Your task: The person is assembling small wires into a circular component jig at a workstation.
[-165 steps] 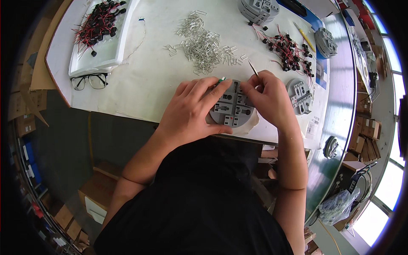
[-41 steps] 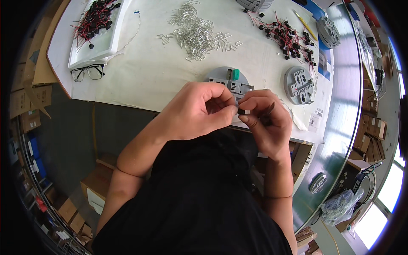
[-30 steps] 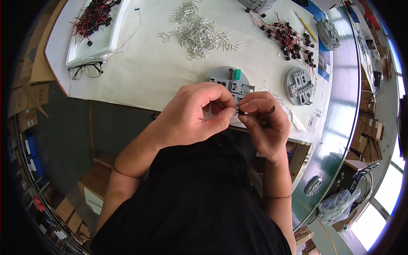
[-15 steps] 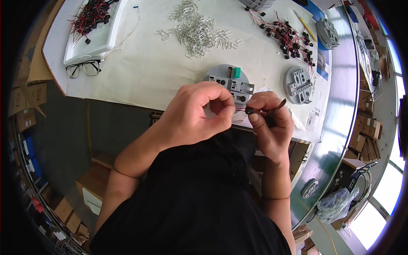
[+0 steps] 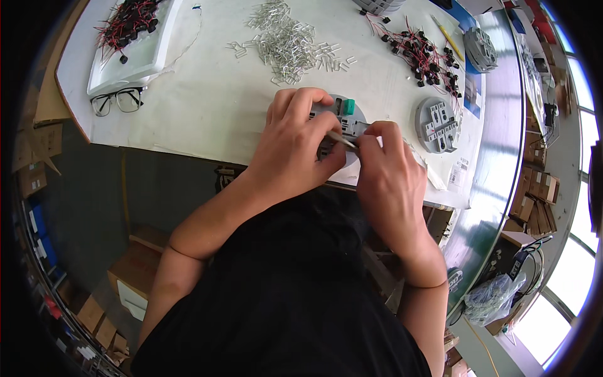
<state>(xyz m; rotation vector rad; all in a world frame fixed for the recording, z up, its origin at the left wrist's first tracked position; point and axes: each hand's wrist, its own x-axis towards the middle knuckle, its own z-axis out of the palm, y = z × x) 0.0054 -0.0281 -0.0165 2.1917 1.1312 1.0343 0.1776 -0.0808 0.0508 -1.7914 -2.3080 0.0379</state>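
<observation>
black short-sleeved top (image 5: 282,301), plain, no print or logo visible, fabric creased across chest. sleeves end above elbows, so both forearms bare. left hand (image 5: 292,147) and right hand (image 5: 389,179) bare: no gloves, rings, watch, wrist strap or bracelet visible. fingernails short, unpainted as far as visible. nothing else of body in view.

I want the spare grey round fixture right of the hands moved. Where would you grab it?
Take the grey round fixture by its outer rim, from above. It lies flat on the table, its top crowded with raised blocks, and the rim looks bare all round.
</observation>
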